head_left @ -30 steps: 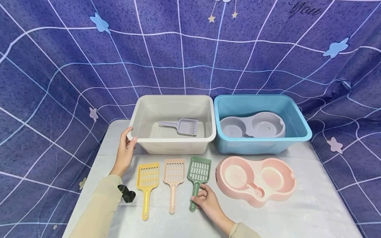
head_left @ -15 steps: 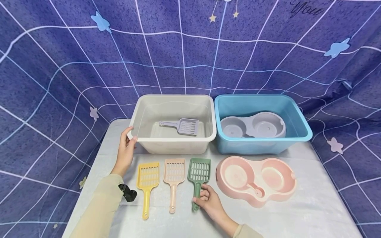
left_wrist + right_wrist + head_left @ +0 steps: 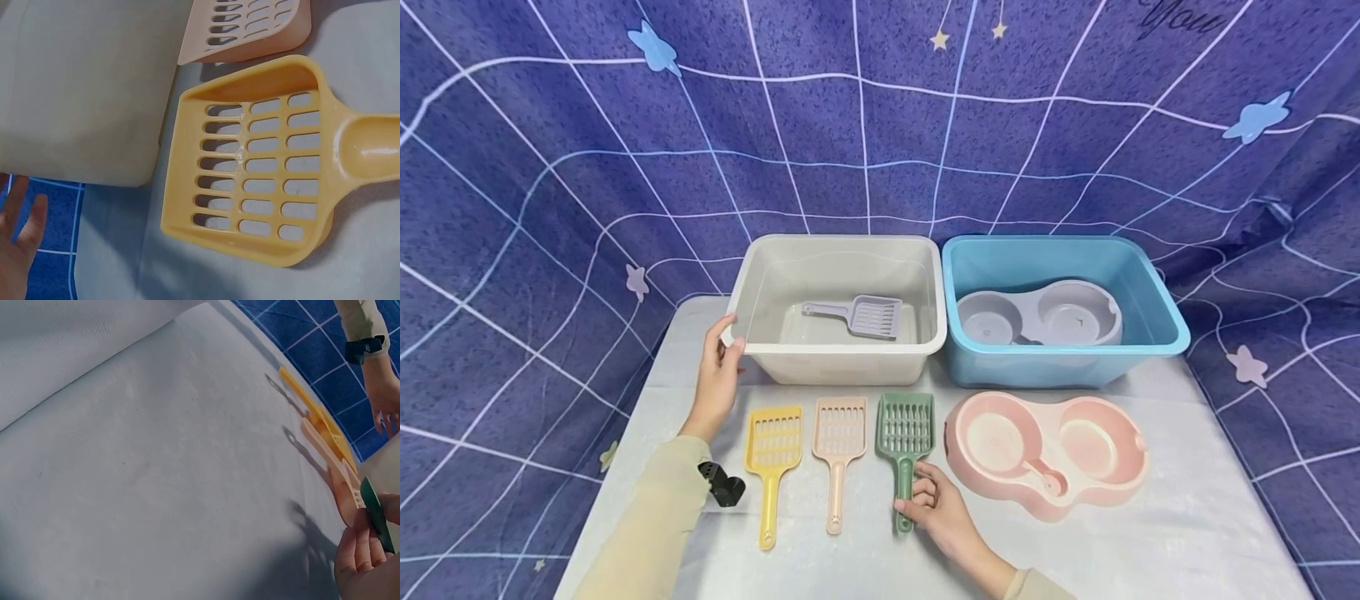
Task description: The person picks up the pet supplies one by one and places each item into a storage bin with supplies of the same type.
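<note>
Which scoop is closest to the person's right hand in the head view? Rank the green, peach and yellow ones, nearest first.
1. Green scoop: held by the right hand.
2. Peach scoop: on the table, just left of the green one.
3. Yellow scoop: farther left, beyond the peach one.

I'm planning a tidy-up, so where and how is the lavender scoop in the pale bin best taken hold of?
Probably by its slim handle, pinched from above: the lavender scoop lies low inside the pale bin, whose walls hinder a sideways reach. The handle points left, toward the left hand; the slotted head is wider and looks harder to pinch.
</note>
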Demonstrator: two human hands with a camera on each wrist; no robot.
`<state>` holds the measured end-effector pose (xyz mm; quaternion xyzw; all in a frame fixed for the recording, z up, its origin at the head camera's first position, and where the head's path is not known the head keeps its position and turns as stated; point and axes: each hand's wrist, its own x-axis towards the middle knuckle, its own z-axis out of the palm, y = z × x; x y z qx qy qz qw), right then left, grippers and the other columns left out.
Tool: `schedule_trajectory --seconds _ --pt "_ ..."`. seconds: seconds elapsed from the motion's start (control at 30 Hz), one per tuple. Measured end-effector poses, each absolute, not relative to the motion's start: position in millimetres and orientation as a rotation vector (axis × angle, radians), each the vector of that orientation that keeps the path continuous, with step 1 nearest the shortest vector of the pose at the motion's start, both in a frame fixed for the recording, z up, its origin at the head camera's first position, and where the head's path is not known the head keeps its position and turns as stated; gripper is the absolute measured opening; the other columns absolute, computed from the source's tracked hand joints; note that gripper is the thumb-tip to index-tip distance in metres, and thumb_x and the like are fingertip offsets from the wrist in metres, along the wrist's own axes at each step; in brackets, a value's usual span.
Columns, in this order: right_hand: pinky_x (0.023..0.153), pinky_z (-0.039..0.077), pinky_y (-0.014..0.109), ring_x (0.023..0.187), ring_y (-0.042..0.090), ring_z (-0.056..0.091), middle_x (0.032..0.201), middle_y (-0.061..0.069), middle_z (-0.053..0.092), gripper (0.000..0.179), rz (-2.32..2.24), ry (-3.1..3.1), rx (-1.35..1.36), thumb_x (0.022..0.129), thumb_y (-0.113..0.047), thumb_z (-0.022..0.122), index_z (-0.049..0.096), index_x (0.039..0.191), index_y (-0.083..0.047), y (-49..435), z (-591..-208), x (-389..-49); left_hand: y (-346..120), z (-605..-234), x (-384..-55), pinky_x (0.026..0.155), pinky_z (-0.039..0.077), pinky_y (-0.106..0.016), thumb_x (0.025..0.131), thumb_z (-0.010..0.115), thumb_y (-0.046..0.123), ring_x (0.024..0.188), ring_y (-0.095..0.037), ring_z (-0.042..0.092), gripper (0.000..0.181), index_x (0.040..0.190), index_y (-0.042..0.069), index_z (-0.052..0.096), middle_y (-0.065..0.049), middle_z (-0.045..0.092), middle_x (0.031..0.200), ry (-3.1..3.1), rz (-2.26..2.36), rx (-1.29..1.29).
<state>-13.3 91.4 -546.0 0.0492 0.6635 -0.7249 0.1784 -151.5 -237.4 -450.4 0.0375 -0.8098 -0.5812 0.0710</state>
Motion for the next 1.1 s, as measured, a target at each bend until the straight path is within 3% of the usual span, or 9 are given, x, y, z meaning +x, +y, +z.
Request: schedule_trajectory --seconds 0.1,0.3,0.4,0.57,0.87,1.0,1.1 --pt "0.058 0.043 0.015 0.069 0.005 0.05 0.088 0.005 0.058 0.074 -2.035 1.889 0.133 0.084 0.007 0.072 0.028 0.143 0.018 93 -543 -13 -241 -455 -154 0.075 0.043 -0.02 0.107 0.039 0.022 0.096 -0.007 0.047 0.05 0.155 0.014 0.027 -0.018 0.048 0.128 -2.424 -1.751 0.106" --pt "0.063 0.046 0.015 0.071 0.006 0.053 0.09 0.007 0.059 0.075 -2.038 1.891 0.093 0.083 0.008 0.072 0.029 0.143 0.017 98 -534 -12 -247 -477 -167 0.075 0.043 -0.025 0.106 0.043 0.027 0.09 -0.007 0.047 0.05 0.155 0.026 0.029 -0.003 0.047 0.112 -2.401 -1.723 0.143" --pt "0.064 0.046 0.015 0.073 0.006 0.052 0.093 0.008 0.058 0.075 -2.027 1.914 0.08 0.083 0.007 0.073 0.03 0.144 0.016 102 -531 -11 -248 -479 -169 0.074 0.042 -0.024 0.106 0.044 0.028 0.09 -0.008 0.048 0.05 0.154 0.029 0.03 -0.003 0.047 0.111 -2.398 -1.709 0.143" --pt "0.065 0.046 0.015 0.073 0.006 0.053 0.095 0.009 0.06 0.075 -2.007 1.937 0.026 0.083 0.005 0.074 0.031 0.143 0.016 111 -527 -8 -252 -477 -168 0.076 0.044 -0.025 0.105 0.047 0.03 0.097 -0.008 0.05 0.055 0.156 0.027 0.027 -0.003 0.049 0.124 -2.416 -1.764 0.127" --pt "0.067 0.047 0.015 0.076 0.006 0.052 0.095 0.008 0.058 0.077 -1.976 1.888 -0.024 0.082 0.003 0.076 0.03 0.142 0.017 128 -516 -3 -253 -470 -166 0.072 0.046 -0.026 0.104 0.052 0.022 0.094 -0.003 0.051 0.057 0.156 0.023 0.028 0.016 0.057 0.101 -2.355 -1.947 0.202" --pt "0.067 0.045 0.015 0.076 0.006 0.05 0.096 0.008 0.057 0.077 -1.976 1.89 -0.068 0.082 0.003 0.076 0.029 0.142 0.018 134 -510 -4 -250 -468 -165 0.076 0.045 -0.03 0.104 0.05 0.026 0.099 -0.005 0.05 0.057 0.156 0.025 0.027 0.011 0.055 0.108 -2.377 -1.933 0.219" --pt "0.066 0.044 0.016 0.076 0.006 0.05 0.095 0.009 0.056 0.077 -1.987 1.889 -0.116 0.082 0.004 0.076 0.029 0.141 0.019 136 -506 -6 -249 -468 -165 0.08 0.044 -0.033 0.105 0.049 0.03 0.104 -0.009 0.048 0.058 0.157 0.028 0.025 0.001 0.052 0.117 -2.393 -1.927 0.22"
